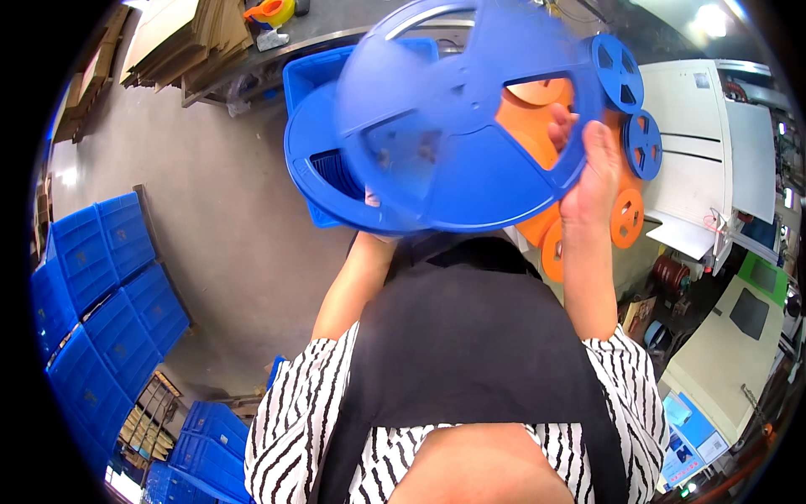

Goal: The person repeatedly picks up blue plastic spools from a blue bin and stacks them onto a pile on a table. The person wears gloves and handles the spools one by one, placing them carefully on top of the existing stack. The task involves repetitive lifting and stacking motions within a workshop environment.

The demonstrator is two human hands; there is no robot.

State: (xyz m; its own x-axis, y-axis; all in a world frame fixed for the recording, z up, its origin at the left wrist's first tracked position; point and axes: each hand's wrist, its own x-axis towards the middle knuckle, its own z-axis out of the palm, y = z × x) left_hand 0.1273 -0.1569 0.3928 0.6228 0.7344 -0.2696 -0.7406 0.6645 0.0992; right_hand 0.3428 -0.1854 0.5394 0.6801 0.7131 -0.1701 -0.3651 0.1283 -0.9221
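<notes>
Front blue reel: round, so it has no long axis; its broad face (466, 101) is turned up to the head camera, and its left part is blurred.
Right hand: (588, 164) grasps the right side of this reel, with the thumb on the rim and fingertips showing in the open window; the reel lies to the left from this grip.
Left hand: (379, 238) is at the lower edge of the rear blue reel (323, 191), mostly hidden; I cannot tell how firmly it holds.
Nearer hand: the right one for the front reel, the left one for the rear reel.
Overlap: the front reel covers the right part of the rear one; whether they touch, I cannot tell.
Blue bin: (290, 84) shows past the reels, on the upper left.
Right side: orange reels (627, 218) and small-looking blue reels (644, 144) stand near the right hand, so the room there seems narrow.
Far edge: the table (327, 40) is beyond the bin.
Left side: open grey floor (235, 210) extends toward the stacked blue crates (101, 252).
Near edge: the black apron (470, 336) is just below the reels.
</notes>
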